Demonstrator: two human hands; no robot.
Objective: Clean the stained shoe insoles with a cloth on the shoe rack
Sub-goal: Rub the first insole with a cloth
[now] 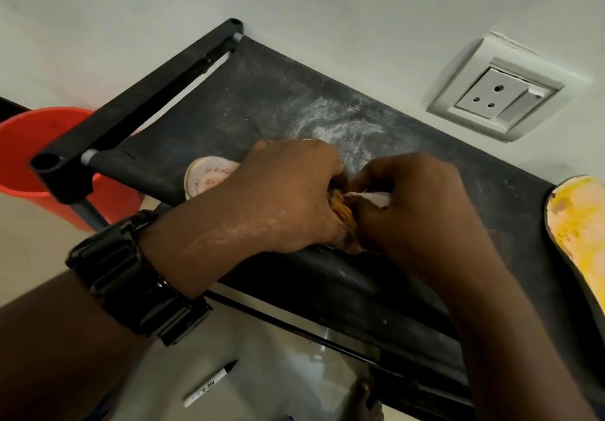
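My left hand (281, 198) and my right hand (415, 201) meet over the middle of the black fabric shelf of the shoe rack (262, 100). Between them is a bunched cloth (342, 213), orange-stained on the left and white where it pokes out by my right fingers. Both hands are closed on it. A stained insole (579, 221), yellow with pink patches and a dark rim, lies at the shelf's right end, apart from my hands. A black watch sits on my left wrist.
White powder is smeared over the shelf behind my hands. A small round white container (206, 177) stands on the shelf by my left hand. An orange bucket (29, 155) stands left of the rack. A wall socket (501, 93) is above. A marker (209, 384) lies on the floor.
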